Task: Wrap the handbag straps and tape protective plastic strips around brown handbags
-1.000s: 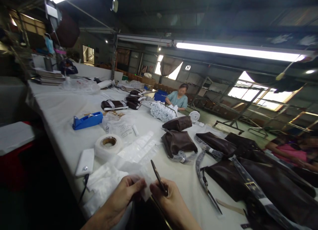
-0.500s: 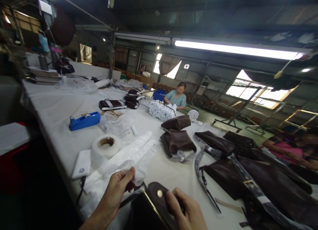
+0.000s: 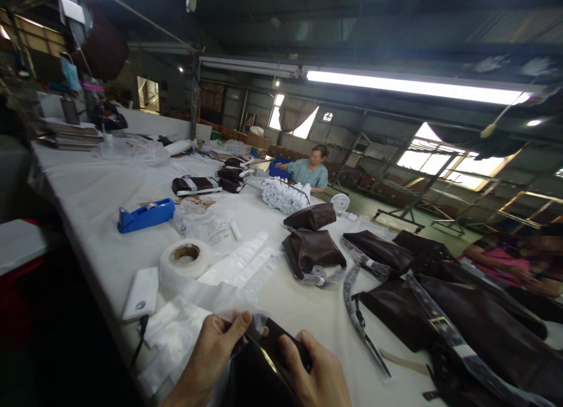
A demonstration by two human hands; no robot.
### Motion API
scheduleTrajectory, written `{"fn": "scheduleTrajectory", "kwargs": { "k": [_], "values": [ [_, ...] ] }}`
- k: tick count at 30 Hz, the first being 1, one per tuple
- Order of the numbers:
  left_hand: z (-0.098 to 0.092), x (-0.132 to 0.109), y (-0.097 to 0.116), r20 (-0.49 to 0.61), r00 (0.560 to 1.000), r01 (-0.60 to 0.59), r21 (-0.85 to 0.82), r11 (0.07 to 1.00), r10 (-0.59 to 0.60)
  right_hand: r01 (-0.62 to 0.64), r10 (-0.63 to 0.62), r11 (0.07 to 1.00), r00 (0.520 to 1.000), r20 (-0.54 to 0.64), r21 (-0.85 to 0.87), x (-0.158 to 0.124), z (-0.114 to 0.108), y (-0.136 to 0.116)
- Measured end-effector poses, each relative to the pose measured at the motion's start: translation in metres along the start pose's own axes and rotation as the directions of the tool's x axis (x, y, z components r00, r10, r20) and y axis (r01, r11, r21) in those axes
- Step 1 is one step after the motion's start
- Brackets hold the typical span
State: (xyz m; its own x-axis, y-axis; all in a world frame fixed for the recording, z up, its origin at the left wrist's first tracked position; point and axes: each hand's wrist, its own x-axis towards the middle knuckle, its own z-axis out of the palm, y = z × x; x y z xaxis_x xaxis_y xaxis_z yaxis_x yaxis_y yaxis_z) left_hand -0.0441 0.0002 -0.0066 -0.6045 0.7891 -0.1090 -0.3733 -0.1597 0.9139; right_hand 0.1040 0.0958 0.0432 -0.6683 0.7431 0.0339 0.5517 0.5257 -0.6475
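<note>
My left hand (image 3: 211,354) is closed in a pinch on a piece of thin white wrapping film (image 3: 229,306) at the edge of a dark brown leather bag flap (image 3: 272,351). My right hand (image 3: 314,375) is closed on that same flap from the right, thumb on top near its gold-coloured snap. The bag sits at the near edge of the long white table (image 3: 109,190), partly cut off by the bottom of the picture.
A roll of white tape (image 3: 185,256), a white power bank (image 3: 141,294) and a blue tape dispenser (image 3: 145,214) lie to the left. Brown bags (image 3: 313,250) and straps (image 3: 358,319) cover the right side. Two other people sit across the table, far and right.
The thin dark piece in my right hand has given way to the bag flap, now held lower and closer. My left hand keeps its pinch on the white film.
</note>
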Motion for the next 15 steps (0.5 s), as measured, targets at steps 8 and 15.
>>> {"fn": "scheduleTrajectory", "kwargs": {
  "k": [8,15],
  "values": [
    [0.004,-0.003,0.003,0.036,0.999,0.003,-0.103,0.995,0.001,0.140,-0.169,0.974,0.973,0.159,0.178,0.011,0.002,-0.030],
    [-0.026,0.020,0.027,-0.156,0.983,-0.117,-0.157,0.981,0.093,-0.003,-0.047,0.992,0.920,0.388,0.127,0.019,-0.043,0.009]
  ]
}}
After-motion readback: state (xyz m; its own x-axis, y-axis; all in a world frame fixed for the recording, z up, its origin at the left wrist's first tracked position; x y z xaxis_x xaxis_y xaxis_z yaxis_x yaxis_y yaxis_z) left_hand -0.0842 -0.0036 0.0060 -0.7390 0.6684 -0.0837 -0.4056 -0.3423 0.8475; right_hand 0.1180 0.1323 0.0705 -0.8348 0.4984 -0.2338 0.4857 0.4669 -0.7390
